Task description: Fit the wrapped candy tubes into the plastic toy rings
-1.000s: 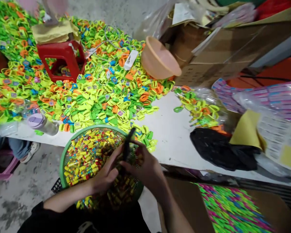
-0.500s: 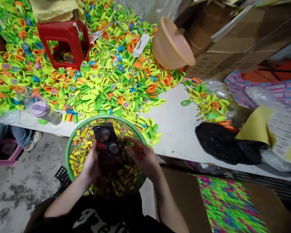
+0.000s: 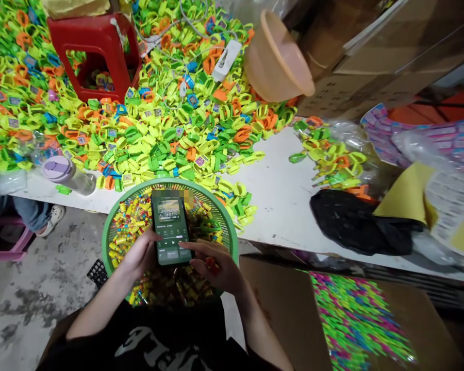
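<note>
A smartphone (image 3: 171,229) with a lit screen of media controls lies above the round green basket (image 3: 107,232), held along its left side by my left hand (image 3: 141,253). My right hand (image 3: 216,265) is at the phone's lower right, its index finger stretched onto the screen. Something small and red-orange (image 3: 212,265) is tucked in the curled fingers of that hand. Below the phone, the basket holds small yellow wrapped pieces (image 3: 129,221).
A heap of green, yellow and orange plastic watches (image 3: 158,129) covers the white table (image 3: 278,180). Around it are a red stool (image 3: 93,51), a tilted peach bowl (image 3: 278,56), a purple-lidded bottle (image 3: 67,175), a black bag (image 3: 359,221) and a carton of colourful sticks (image 3: 359,319). A seated person's leg (image 3: 34,214) shows left.
The phone's screen has gone from a dark picture to lit media controls. My right hand has moved left and down, its index finger now on the screen. The camera view has shifted slightly.
</note>
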`<state>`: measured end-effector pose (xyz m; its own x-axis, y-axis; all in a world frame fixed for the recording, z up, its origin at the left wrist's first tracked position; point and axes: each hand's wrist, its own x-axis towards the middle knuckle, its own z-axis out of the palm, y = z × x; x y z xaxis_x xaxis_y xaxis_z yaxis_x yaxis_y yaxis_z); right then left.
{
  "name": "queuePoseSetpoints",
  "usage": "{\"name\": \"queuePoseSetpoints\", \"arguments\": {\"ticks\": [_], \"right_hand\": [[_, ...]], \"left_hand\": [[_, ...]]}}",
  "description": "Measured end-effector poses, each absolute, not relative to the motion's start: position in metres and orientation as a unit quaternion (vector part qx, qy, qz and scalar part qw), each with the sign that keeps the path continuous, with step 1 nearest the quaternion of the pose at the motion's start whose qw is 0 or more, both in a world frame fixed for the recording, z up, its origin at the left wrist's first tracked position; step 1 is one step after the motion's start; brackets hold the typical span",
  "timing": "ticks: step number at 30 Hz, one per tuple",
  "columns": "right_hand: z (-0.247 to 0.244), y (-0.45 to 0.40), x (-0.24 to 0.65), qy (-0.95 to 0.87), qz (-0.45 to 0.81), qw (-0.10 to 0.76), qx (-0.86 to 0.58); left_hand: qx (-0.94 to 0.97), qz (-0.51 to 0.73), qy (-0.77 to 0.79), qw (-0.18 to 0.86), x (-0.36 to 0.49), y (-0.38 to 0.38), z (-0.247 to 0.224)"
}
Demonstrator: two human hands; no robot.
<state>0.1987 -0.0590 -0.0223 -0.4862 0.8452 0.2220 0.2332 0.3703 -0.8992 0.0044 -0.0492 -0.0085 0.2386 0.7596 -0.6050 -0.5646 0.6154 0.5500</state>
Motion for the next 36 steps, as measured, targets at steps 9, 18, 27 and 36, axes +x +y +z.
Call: {"name": "queuePoseSetpoints", "arguments": {"ticks": [9, 18, 27, 36], "right_hand": [[-0.023, -0.061, 0.201, -0.737, 0.425, 0.368, -0.376], [-0.04, -0.055, 0.193, -0.507, 0.532, 0.41, -0.54], [-0.047, -0.061, 0.183, -0.257, 0.737, 0.407, -0.474], [-0.054, -0.075, 0.203, -0.232, 0.706, 0.45, -0.495]], "left_hand": [[0.169, 0.409, 0.452, 0.775, 0.0, -0.052, -0.016], [0.153, 0.417, 0.401, 0.801, 0.005, -0.046, -0.006], [0.218, 0.385, 0.437, 0.783, 0.011, -0.032, -0.007], [0.363, 0.307, 0.404, 0.781, 0.023, -0.015, -0.001]]}}
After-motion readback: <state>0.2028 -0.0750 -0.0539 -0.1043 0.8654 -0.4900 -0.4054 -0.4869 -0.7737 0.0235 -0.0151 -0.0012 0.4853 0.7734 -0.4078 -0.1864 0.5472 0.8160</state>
